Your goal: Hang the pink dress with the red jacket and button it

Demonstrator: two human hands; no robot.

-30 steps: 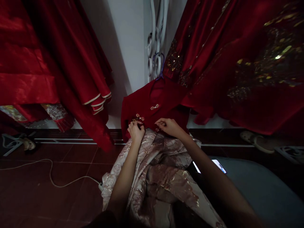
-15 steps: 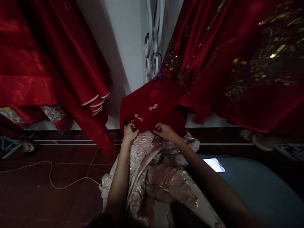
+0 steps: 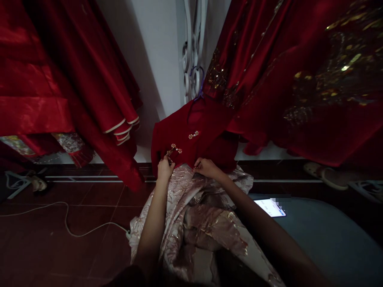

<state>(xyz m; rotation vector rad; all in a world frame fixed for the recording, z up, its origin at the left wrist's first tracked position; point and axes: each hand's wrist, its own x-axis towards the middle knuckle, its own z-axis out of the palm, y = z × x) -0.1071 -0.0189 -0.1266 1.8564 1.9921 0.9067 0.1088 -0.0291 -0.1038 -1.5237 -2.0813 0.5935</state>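
A red garment [image 3: 209,131] lies before me, its top near a purple hanger [image 3: 201,92]. Small flower-shaped ornaments [image 3: 193,135] decorate its front, and another cluster of them [image 3: 176,149] sits close to my left fingertips. My left hand [image 3: 164,168] is closed on the red garment's lower left part, beside that cluster; its fingertips are partly hidden. With thumb and fingers together, my right hand [image 3: 207,167] pinches the garment's lower edge. Below both hands, a shiny pale pink and gold patterned fabric [image 3: 185,199] is bunched over my lap.
Red garments [image 3: 101,87] hang at left, and sequined red ones [image 3: 269,91] at right. A white scrolled metal stand [image 3: 187,56] rises behind. A lit phone [image 3: 269,207] rests on a grey-blue surface [image 3: 323,239]. A white cable [image 3: 89,231] crosses the tiled floor.
My right fingers have drawn closer together at the garment's edge. My left hand has turned slightly, its fingers bunched near the ornaments. The garment stays nearly in place; the view has shifted slightly.
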